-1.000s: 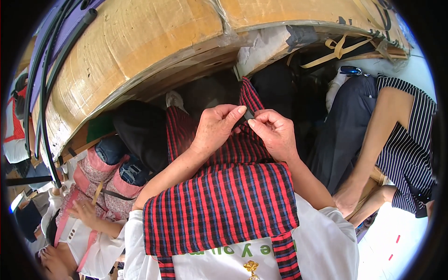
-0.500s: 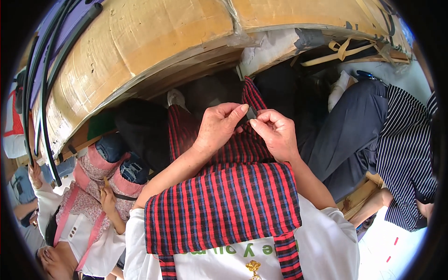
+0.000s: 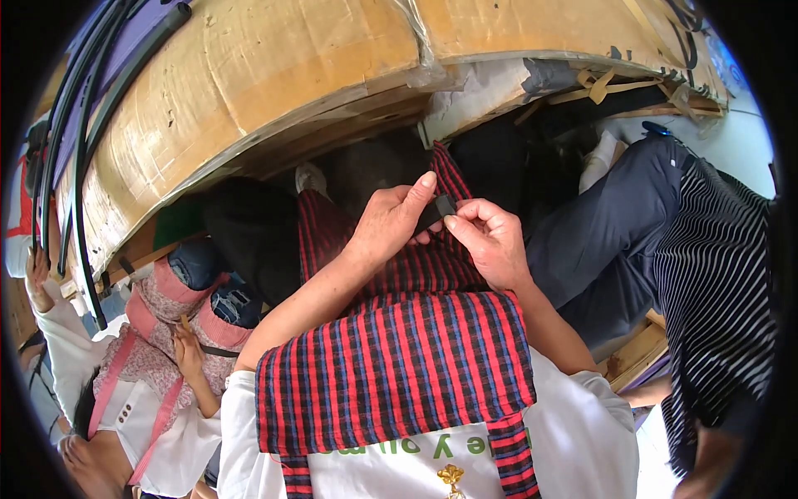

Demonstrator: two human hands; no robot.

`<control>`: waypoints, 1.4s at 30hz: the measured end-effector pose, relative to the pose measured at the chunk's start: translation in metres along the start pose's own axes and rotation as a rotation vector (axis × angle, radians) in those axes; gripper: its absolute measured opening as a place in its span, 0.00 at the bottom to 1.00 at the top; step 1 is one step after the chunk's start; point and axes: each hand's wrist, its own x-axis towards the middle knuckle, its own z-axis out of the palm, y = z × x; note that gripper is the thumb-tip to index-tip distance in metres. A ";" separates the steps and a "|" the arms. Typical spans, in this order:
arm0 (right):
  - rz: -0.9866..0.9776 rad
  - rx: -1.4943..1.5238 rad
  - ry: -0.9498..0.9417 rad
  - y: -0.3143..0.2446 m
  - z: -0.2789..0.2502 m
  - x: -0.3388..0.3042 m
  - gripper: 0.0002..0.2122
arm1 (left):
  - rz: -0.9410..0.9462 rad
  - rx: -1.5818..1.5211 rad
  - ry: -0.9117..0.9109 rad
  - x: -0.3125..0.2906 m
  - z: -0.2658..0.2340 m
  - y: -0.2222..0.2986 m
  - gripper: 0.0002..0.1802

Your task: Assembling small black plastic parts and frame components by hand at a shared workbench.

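A small black strip-like piece point(image 3: 446, 205) is held between my hands above my lap. My right hand point(image 3: 492, 237) pinches its right end between thumb and forefinger. Curled fingers of my left hand point(image 3: 391, 218) support it from the left, with the thumb raised off its top. What exactly the piece is, I cannot make out. Beneath both hands lies the red, black and blue checked apron point(image 3: 395, 366) that I wear.
A large table covered in tan board and clear tape point(image 3: 316, 50) curves ahead. Long black rubber strips point(image 3: 81, 175) hang over its left end. At left sits a person in a pink floral apron point(image 3: 158, 366); at right, a person in a striped garment point(image 3: 715, 291).
My left thumb has lifted from the black piece, showing more of it. The person at right has shifted, and the person at left has moved an arm.
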 end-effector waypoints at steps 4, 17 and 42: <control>0.014 -0.030 -0.020 -0.003 0.000 -0.001 0.02 | -0.016 0.078 0.012 0.002 0.001 0.002 0.34; -0.043 -0.101 -0.035 -0.008 -0.002 -0.003 0.02 | 0.032 -0.010 -0.022 -0.001 -0.001 -0.001 0.26; 0.129 -0.221 -0.028 -0.024 0.012 0.004 0.05 | 0.149 -0.115 -0.181 -0.015 -0.026 0.002 0.21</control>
